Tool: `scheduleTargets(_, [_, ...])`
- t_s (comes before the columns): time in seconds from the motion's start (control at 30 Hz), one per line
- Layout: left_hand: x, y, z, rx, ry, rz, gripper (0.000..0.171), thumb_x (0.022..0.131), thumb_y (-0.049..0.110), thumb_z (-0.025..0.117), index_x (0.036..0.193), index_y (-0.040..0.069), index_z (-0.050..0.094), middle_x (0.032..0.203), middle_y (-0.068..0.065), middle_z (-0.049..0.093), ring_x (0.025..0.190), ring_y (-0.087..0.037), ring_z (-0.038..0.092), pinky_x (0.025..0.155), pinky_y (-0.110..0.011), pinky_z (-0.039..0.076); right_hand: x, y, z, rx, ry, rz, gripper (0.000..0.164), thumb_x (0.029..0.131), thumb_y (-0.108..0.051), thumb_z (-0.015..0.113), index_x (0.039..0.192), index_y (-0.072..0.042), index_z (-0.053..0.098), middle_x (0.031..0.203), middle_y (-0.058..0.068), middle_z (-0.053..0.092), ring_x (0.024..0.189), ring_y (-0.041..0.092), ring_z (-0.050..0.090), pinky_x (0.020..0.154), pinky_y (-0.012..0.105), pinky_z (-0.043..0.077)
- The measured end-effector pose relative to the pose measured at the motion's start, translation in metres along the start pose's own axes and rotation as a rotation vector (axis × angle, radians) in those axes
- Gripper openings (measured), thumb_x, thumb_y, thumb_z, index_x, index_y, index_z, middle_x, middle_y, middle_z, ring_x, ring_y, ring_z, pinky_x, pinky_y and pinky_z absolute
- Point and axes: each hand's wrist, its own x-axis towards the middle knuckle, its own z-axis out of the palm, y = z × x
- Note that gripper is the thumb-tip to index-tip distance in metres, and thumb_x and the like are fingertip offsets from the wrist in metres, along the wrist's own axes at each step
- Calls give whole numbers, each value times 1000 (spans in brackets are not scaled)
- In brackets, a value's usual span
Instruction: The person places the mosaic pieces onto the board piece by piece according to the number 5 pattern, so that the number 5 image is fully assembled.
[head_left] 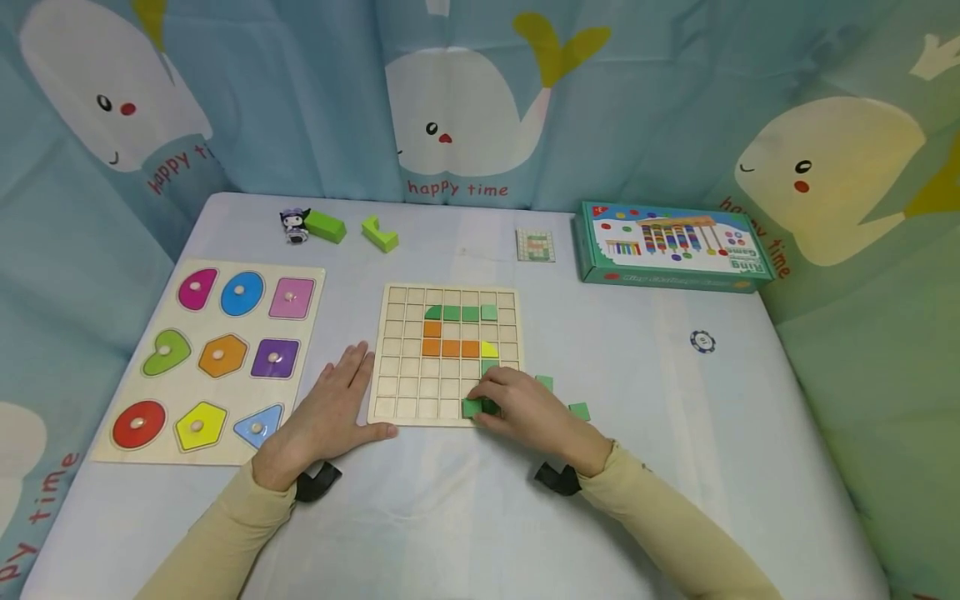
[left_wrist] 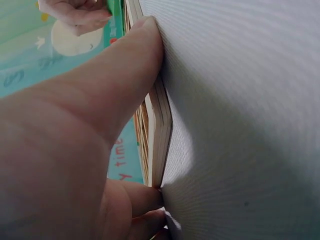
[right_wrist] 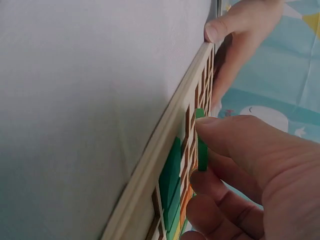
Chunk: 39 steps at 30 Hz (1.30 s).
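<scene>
A wooden grid board [head_left: 405,367] lies flat on the table. Between thumb and fingers, my right hand [head_left: 517,408] pinches a green square tile [right_wrist: 202,150] over the board's near row, right of its middle. My left hand [head_left: 330,408] lies along the board's left side with its fingers straight. Its thumb [left_wrist: 145,40] touches the near edge close to the corner. Set in the grid are a row of green tiles [head_left: 452,313], several orange tiles [head_left: 451,347] and a yellow tile [head_left: 489,350]. Another green tile [head_left: 490,366] sits below the yellow one, partly hidden by my right hand.
Two loose green tiles [head_left: 580,412] lie right of the board. At the left is a shape puzzle board [head_left: 202,304]. Along the back stand a small figure [head_left: 295,226], green blocks [head_left: 380,236], a pattern card [head_left: 535,246] and a game box [head_left: 675,247]. A round chip [head_left: 702,342] lies at right.
</scene>
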Motion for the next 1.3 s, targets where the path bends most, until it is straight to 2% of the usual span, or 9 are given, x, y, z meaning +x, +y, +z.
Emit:
scheduleTargets(0.47, [-1,1,-1,0,-1,4,110,79,52,77,149,-12,21,157,-28,13,144,-41,12,111,-59,16,1,0,7,4,-1,25,22,83,-19,80,102,-9,73,96,-2,60,86,12,53,77,27,47])
scheduleTargets(0.67, [-1,1,-2,3,-5,3,110,79,52,77,149,-12,21,157,-28,13,144,-42,12,111,-59,16,-14,12,-6,37,67,44,17,88,-16,75,103,-7,73,97,1,62,85,14,54,75,30,48])
scheduleTargets(0.77, [-1,1,-2,5,-3,4,110,79,52,77,149,-12,21,157,-28,14,144,-42,12,111,-59,16,-31,24,-16,31,113,98,17,88,-12,75,103,-6,73,98,2,63,86,14,56,73,32,49])
scheduleTargets(0.97, [-2,1,-3,1,-5,5,110,79,52,76,148,-13,21,156,-29,13,144,-43,12,111,-60,16,-78,43,-30,28,176,291,15,88,-4,72,104,-5,73,95,-1,62,77,9,53,64,28,48])
scheduleTargets(1.13, [-3,1,-3,-3,-10,3,110,80,52,76,148,-14,21,156,-29,13,144,-43,12,111,-60,16,-105,46,-32,85,159,421,18,87,-3,74,105,-4,72,94,-1,61,79,11,53,66,29,48])
scheduleTargets(1.3, [-1,2,-3,-1,-8,11,110,80,52,76,148,-14,21,156,-29,13,144,-43,12,111,-61,16,-117,44,-30,117,137,491,26,82,-5,79,107,-4,71,92,-1,59,78,13,53,66,28,48])
